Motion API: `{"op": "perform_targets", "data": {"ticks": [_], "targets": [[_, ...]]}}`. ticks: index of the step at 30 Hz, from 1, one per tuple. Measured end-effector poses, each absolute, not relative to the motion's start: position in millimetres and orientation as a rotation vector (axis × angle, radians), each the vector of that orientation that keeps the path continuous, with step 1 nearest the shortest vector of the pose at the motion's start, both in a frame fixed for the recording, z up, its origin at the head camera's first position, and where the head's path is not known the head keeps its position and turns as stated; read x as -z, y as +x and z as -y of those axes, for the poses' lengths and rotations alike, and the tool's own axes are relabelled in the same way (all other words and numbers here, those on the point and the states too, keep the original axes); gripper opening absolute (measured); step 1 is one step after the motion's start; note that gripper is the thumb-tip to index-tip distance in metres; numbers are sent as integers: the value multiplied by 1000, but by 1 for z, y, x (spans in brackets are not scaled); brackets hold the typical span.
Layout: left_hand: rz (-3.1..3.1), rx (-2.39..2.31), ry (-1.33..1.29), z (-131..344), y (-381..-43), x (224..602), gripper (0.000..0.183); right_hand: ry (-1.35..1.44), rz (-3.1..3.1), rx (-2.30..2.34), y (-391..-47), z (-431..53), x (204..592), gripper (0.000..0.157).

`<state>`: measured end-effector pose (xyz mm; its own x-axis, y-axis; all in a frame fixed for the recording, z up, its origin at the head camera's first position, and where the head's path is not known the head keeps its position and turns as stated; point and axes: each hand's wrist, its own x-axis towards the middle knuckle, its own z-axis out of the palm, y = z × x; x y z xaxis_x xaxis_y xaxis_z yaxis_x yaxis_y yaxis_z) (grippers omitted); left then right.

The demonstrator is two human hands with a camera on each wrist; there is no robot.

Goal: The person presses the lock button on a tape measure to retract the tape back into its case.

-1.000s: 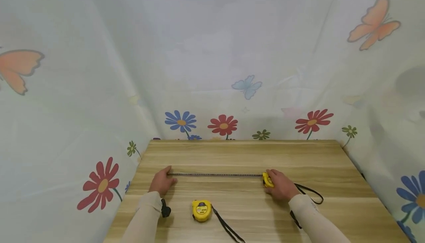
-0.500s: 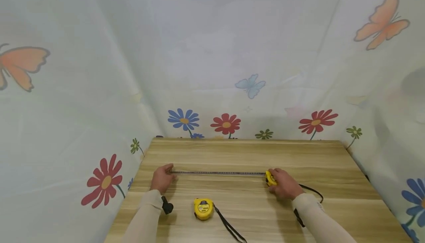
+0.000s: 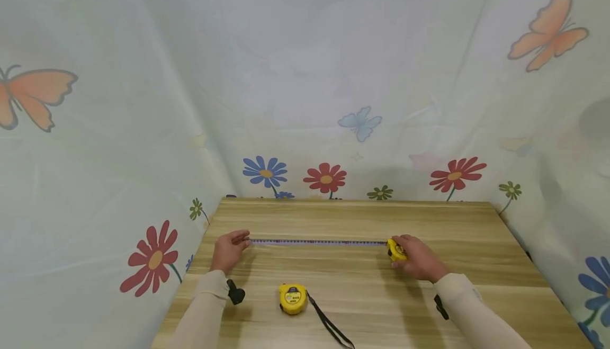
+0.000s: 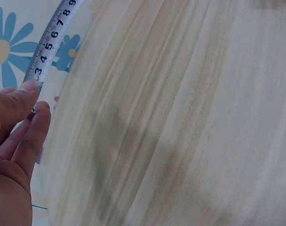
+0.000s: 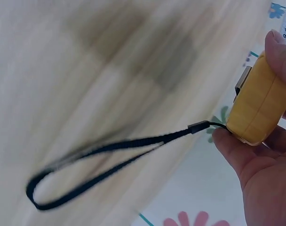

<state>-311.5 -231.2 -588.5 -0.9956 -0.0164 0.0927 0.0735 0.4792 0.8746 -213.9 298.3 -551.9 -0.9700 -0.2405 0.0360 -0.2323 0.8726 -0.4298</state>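
Note:
A yellow tape measure is gripped by my right hand, its case between thumb and fingers in the right wrist view. Its black wrist strap dangles in a loop from the case. From the case a numbered blade stretches straight to the left, raised over the wooden table. My left hand pinches the blade's free end between thumb and fingertips; in the left wrist view the blade shows its low numbers close to the thumb.
A second yellow tape measure lies on the table nearer the person, its black strap trailing to the right. Cloth walls with printed flowers and butterflies enclose the table at the back and sides.
Both hands have risen slightly with the pulled-out blade, and the blade's face has turned more toward the head camera. The right hand has shifted a little right. The second tape measure stays put.

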Motion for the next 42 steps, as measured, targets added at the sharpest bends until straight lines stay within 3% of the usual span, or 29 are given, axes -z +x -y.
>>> {"op": "perform_targets", "data": {"ticks": [16, 24, 37, 42], "targets": [[2595, 1490, -131, 237, -293, 537, 22, -551, -3103, 666, -190, -313, 490, 60], [2589, 1469, -138, 238, -289, 516, 21, -683, -3217, 524, -178, -312, 466, 40], [2513, 1482, -240, 237, -287, 495, 18, -862, -3234, 494, -172, -310, 446, 20], [2494, 1517, -259, 239, -286, 491, 18, -827, -3164, 573, -170, -306, 440, 22]]}}
